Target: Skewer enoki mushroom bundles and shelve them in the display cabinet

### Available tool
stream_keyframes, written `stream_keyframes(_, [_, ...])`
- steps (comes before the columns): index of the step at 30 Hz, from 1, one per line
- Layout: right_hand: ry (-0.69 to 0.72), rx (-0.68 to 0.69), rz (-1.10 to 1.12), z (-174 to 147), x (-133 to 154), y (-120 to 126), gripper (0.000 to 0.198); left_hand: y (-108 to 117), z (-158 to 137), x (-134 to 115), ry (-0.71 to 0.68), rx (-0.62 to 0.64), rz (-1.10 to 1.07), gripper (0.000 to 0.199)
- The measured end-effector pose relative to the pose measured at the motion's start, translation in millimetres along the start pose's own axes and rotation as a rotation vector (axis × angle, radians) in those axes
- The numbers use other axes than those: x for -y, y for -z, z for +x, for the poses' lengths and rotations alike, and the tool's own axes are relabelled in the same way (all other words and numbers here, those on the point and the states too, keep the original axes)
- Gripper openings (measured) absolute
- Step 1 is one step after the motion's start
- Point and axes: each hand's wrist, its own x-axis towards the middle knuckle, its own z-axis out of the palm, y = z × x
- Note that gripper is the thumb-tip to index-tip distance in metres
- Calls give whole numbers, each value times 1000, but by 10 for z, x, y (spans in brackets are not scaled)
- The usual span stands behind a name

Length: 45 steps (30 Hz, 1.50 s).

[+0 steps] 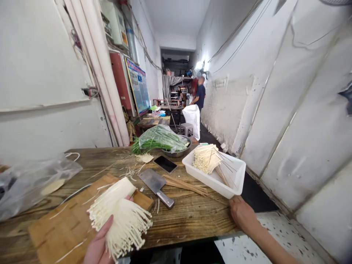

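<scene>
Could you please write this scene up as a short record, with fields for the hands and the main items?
Left hand: holds fanned enoki mushrooms over the cutting board
Right hand: beside the white tray's near corner; grip unclear
Tray contents: skewered enoki
Cleaver: flat on the table, between board and loose skewers
Phone: dark screen, behind the cleaver
Far edge: greens partly wrapped in plastic, over a bowl

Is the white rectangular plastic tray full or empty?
Partly full: in the tray, pale bundled enoki mushrooms with thin wooden sticks occupy one end; bare bottom shows beside them.
</scene>
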Motion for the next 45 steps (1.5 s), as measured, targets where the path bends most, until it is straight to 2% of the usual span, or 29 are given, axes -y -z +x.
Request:
stream_keyframes(5, [84,-38,91,243,412,20,23,-66,47,110,5,43,26,49])
stream_keyframes(8, [123,-89,139,248,475,50,25,-111,66,176,11,45,45,49])
stream_keyframes(11, [136,-97,195,137,349,55,30,-125,80,204,31,78,14,52])
stream_keyframes(16, [49,-59,286,-221,-117,65,36,-60,161,186,98,109,37,51])
stream_keyframes(20, [-8,-99,335,-496,-411,130,27,19,326,171,136,25,129,49])
stream_keyframes(23, [-84,-181,385,-563,-350,242,24,67,440,168,158,-54,199,49])
stream_keyframes(25, [-54,-175,484,-500,-142,376,27,95,474,173,196,-93,233,49])
stream_keyframes(26, [2,-148,556,-434,-1,457,29,108,477,178,225,-107,244,49])
stream_keyframes(30, [278,-23,779,2,611,771,33,124,440,206,347,-143,254,49])
stream_keyframes(33, [497,-70,849,382,908,877,39,100,420,212,412,-182,261,48])
stream_keyframes(35, [585,-133,825,591,1001,875,39,81,424,200,435,-214,277,48])
stream_keyframes(38, [644,-184,740,791,1044,812,36,69,451,174,446,-247,316,47])
stream_keyframes(41, [666,-209,686,876,1041,752,37,82,486,162,456,-253,342,47])
stream_keyframes(45, [670,-227,646,897,1004,741,39,96,516,184,398,-248,362,48])
